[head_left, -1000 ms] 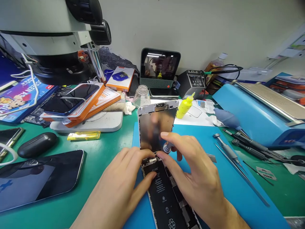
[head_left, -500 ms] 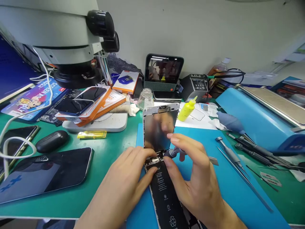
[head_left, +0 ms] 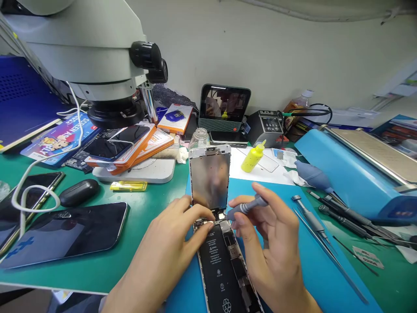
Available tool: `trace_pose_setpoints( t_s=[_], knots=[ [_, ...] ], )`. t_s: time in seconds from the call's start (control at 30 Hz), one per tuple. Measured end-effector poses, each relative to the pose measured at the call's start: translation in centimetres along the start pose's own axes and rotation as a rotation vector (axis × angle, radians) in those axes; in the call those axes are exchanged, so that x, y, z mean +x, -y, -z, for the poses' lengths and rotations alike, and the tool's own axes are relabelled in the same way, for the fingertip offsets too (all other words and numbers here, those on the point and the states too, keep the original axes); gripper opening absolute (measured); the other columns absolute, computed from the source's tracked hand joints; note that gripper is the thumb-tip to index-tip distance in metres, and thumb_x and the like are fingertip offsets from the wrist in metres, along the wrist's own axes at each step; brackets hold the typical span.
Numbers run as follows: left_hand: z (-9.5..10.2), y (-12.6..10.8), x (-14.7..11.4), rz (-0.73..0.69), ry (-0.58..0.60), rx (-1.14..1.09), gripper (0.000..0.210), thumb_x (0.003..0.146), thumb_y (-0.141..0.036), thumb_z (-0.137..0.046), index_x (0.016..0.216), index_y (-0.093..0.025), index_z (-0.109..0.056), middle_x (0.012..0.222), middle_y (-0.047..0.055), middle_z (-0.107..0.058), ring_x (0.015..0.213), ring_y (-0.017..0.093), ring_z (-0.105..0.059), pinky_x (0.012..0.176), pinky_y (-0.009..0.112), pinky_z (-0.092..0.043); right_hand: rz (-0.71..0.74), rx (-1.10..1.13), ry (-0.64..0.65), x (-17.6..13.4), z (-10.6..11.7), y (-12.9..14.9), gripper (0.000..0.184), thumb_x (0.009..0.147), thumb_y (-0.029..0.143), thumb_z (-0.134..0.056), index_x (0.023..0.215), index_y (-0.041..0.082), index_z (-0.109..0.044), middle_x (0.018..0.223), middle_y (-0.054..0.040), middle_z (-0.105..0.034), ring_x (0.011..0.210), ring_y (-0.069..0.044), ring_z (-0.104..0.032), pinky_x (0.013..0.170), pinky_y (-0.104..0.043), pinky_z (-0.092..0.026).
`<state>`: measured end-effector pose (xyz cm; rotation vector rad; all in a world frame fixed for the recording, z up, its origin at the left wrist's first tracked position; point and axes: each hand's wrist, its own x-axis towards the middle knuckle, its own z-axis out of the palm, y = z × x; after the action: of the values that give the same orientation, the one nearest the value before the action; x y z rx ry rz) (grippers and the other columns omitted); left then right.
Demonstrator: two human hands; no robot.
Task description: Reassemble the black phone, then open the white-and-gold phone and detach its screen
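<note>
An opened phone (head_left: 215, 254) lies on the blue mat, its black battery and inner parts showing. Its screen panel (head_left: 210, 180) stands upright at the far end of the housing. My left hand (head_left: 177, 232) is closed at the housing's upper left corner, thumb and index finger close together over the small parts there. My right hand (head_left: 273, 234) grips a grey screwdriver (head_left: 246, 207) between thumb and fingers, slanted just right of the hinge area. Its tip is hard to make out near the connectors.
Right of the phone lie another screwdriver (head_left: 309, 213), tweezers (head_left: 332, 256) and several tools. A yellow bottle (head_left: 252, 157) stands behind on white paper. On the left are a dark phone (head_left: 68, 237), a black case (head_left: 80, 192), a yellow lighter (head_left: 128, 186) and an overhanging microscope (head_left: 97, 56).
My right hand and the screwdriver have drawn back to the right, uncovering more of the phone's inside. The screen panel sits further left. My left hand stays at the upper corner. The view has tilted up slightly.
</note>
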<state>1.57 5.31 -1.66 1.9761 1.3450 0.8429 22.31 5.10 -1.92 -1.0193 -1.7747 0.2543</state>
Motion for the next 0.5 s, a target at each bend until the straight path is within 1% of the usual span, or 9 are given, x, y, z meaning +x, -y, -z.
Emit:
trace_pose_setpoints(
  t_s=[0.1,0.17,0.27,0.33,0.4,0.43,0.47,0.5],
  knots=[
    [-0.5,-0.1,0.1,-0.011,-0.021,-0.002,0.014,0.109,-0.024,-0.069,0.112,-0.037,-0.075,0.124,-0.006,-0.075,0.117,0.02,-0.073,0.096,0.032,-0.054,-0.091,0.11,-0.012,-0.1,0.4,0.0,0.063,0.113,0.01,-0.057,0.169,0.035,-0.042,0.128,-0.0062,-0.073,0.109,-0.016,-0.08,0.084,-0.029,-0.073],
    [-0.8,0.0,0.2,-0.018,-0.034,-0.005,0.016,0.109,-0.024,-0.071,0.11,-0.038,-0.077,0.123,-0.008,-0.076,0.118,0.019,-0.073,0.096,0.03,-0.054,-0.122,0.171,-0.009,-0.3,0.3,0.0,0.063,0.113,0.01,-0.058,0.168,0.039,-0.043,0.128,-0.005,-0.073,0.109,-0.016,-0.08,0.083,-0.029,-0.073],
    [-1.0,0.2,0.2,-0.02,-0.052,-0.006,0.016,0.111,-0.025,-0.069,0.107,-0.039,-0.078,0.115,-0.009,-0.078,0.111,0.017,-0.074,0.091,0.028,-0.054,-0.123,0.196,0.0,-0.5,0.0,0.3,0.064,0.113,0.011,-0.058,0.168,0.041,-0.043,0.129,-0.0045,-0.073,0.11,-0.017,-0.08,0.082,-0.03,-0.073],
    [-1.1,0.3,0.1,-0.022,-0.06,-0.007,0.015,0.111,-0.028,-0.069,0.106,-0.039,-0.077,0.112,-0.009,-0.078,0.107,0.016,-0.075,0.09,0.027,-0.054,-0.11,0.191,-0.033,-0.2,0.1,0.6,0.064,0.112,0.011,-0.06,0.166,0.041,-0.044,0.127,-0.0037,-0.074,0.108,-0.017,-0.078,0.083,-0.031,-0.071],
    [-1.1,0.4,0.0,-0.027,-0.067,-0.008,0.014,0.111,-0.03,-0.068,0.105,-0.039,-0.077,0.112,-0.009,-0.078,0.106,0.017,-0.075,0.091,0.028,-0.055,-0.139,0.163,-0.15,0.5,1.2,0.7,0.056,0.113,0.015,-0.057,0.162,0.04,-0.047,0.117,-0.0018,-0.074,0.103,-0.017,-0.077,0.084,-0.034,-0.07],
    [-1.1,0.5,0.0,-0.03,-0.072,-0.008,0.014,0.111,-0.031,-0.068,0.105,-0.039,-0.077,0.113,-0.008,-0.079,0.106,0.017,-0.076,0.091,0.028,-0.055,-0.183,0.119,-0.222,0.9,2.2,0.5,0.049,0.114,0.019,-0.052,0.158,0.04,-0.047,0.109,-0.0004,-0.071,0.097,-0.017,-0.076,0.082,-0.035,-0.069],
    [-1.1,0.5,-0.1,-0.032,-0.077,-0.002,0.013,0.112,-0.032,-0.067,0.106,-0.039,-0.077,0.113,-0.008,-0.079,0.106,0.017,-0.076,0.091,0.027,-0.055,-0.248,0.066,-0.291,1.4,3.5,0.3,0.043,0.115,0.022,-0.044,0.154,0.039,-0.047,0.101,0.001,-0.067,0.089,-0.018,-0.075,0.076,-0.035,-0.068],
    [-1.1,0.6,-0.1,-0.038,-0.083,0.008,0.013,0.112,-0.035,-0.067,0.106,-0.039,-0.077,0.113,-0.008,-0.08,0.106,0.017,-0.076,0.091,0.027,-0.056,-0.346,-0.056,-0.309,1.8,5.1,-0.2,0.041,0.114,0.024,-0.036,0.15,0.039,-0.046,0.095,0.0024,-0.061,0.08,-0.018,-0.073,0.068,-0.033,-0.065]
  ],
)
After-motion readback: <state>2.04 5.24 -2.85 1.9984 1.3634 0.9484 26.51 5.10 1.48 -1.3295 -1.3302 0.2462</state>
